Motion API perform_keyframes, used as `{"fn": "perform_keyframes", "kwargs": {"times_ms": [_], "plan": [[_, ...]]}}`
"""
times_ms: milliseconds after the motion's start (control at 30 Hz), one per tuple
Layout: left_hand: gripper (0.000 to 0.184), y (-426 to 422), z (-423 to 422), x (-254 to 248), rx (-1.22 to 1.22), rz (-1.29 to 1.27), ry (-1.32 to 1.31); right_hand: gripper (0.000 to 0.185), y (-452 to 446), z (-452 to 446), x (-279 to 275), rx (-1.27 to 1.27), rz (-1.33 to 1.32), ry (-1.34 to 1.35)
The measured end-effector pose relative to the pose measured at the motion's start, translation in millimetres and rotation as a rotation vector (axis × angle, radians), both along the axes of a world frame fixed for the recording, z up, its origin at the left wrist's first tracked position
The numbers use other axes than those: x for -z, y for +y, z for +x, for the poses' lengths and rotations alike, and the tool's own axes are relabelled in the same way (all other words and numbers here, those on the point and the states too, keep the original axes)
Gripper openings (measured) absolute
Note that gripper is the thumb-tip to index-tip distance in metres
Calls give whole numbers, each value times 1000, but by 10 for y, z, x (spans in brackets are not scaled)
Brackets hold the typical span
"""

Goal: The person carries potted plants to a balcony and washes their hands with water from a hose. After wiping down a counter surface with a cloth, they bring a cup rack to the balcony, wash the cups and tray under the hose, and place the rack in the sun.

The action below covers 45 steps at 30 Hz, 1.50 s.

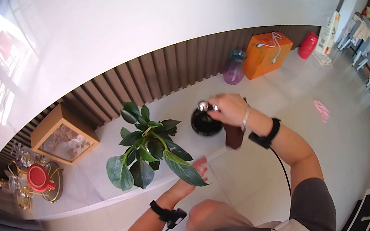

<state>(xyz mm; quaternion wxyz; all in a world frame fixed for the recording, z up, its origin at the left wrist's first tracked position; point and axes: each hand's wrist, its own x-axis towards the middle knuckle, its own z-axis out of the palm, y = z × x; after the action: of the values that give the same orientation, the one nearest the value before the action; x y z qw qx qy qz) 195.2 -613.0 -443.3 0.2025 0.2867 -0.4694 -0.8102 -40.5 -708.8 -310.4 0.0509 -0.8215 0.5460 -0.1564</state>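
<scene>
In the head view my right hand (229, 109) is closed at the silver, shiny top of a dark round pot-like vessel (204, 124) on the ledge. Motion blurs the fingers, and its exact kind is unclear. Under my right wrist hangs a brown cloth (234, 137), by the ledge's front edge; whether the hand also holds it is hidden. My left hand (188, 184) is beside the leafy green potted plant (147, 142), fingers stretched out and partly covered by a large leaf. It holds nothing that I can see. The plant's leaves hide its pot.
A wooden display box (66, 136) and a gold rack (54, 185) with glassware and a red-topped item (39, 177) stand left. Along the slatted back are a purple-blue vase (234, 68), an orange box (267, 55) with a white cable, and a red object (308, 46).
</scene>
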Motion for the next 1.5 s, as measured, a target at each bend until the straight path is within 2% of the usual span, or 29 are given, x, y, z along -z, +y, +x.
{"fn": "perform_keyframes", "kwargs": {"times_ms": [67, 100, 167, 267, 400, 467, 567, 633, 733, 867, 967, 1000, 1067, 1100, 1167, 1200, 1233, 1267, 1300, 1333, 1367, 1433, 1500], "plan": [[50, 75, 338, 15, 244, -23, 24, 21, -488, 15, 164, -34, -74, -13], [50, 100, 509, -67, 227, -20, 11, 21, -680, 75, 171, -50, -72, -27], [40, 188, 834, -295, 338, -25, -249, 22, -1009, 229, 200, 8, 45, 11], [38, 289, 1322, -417, 291, 28, -358, 24, -1369, 378, 266, -22, 153, 5], [36, 298, 1757, -846, 201, 51, -469, 26, -1495, 535, 284, -90, 217, 33], [36, 258, 1870, -1024, 61, 33, -542, 25, -1489, 582, 234, -91, 203, 55], [32, 192, 1942, -1159, 27, -73, -674, 29, -1469, 614, 252, -84, 173, 106], [30, 160, 1947, -1185, -7, -106, -689, 25, -1400, 657, 257, -100, 74, 146], [26, 170, 2064, -971, -49, -336, -585, 15, -1266, 720, 337, -86, -114, 188], [30, 160, 1998, -873, -8, -240, -563, 13, -1253, 748, 414, -33, -239, 166], [34, 98, 1909, -897, 14, -253, -539, 51, -1198, 753, 404, -42, -131, 218], [34, 87, 1899, -897, 25, -285, -549, 51, -1154, 733, 377, -36, -135, 220], [33, 86, 1871, -929, 28, -355, -579, 76, -980, 750, 200, 22, -62, 217], [32, 69, 1940, -836, 42, -425, -564, 80, -914, 722, 148, 43, -40, 232], [33, 74, 2019, -813, -2, -335, -554, 84, -806, 668, 76, 46, 30, 209], [34, 77, 2089, -770, -2, -387, -554, 82, -771, 670, 65, 93, 71, 211], [31, 50, 2126, -778, -34, -379, -533, 70, -713, 681, 50, 111, 56, 162], [31, 26, 2197, -779, -15, -353, -542, 72, -782, 611, 238, 108, 22, 100], [29, -18, 2269, -844, 94, -370, -629, 63, -643, 637, 115, 169, -18, 140], [28, -35, 2336, -943, 161, -389, -727, 54, -545, 459, 43, 173, -33, 61], [28, -139, 2625, -828, 144, -404, -740, 44, -367, 441, -22, 176, -34, -7], [27, -173, 2865, -867, -101, -538, -849, 34, 79, 418, -355, 253, 260, -109], [27, -265, 3213, -680, -316, -625, -877, 26, 496, 390, -443, 272, 525, -461]]}}
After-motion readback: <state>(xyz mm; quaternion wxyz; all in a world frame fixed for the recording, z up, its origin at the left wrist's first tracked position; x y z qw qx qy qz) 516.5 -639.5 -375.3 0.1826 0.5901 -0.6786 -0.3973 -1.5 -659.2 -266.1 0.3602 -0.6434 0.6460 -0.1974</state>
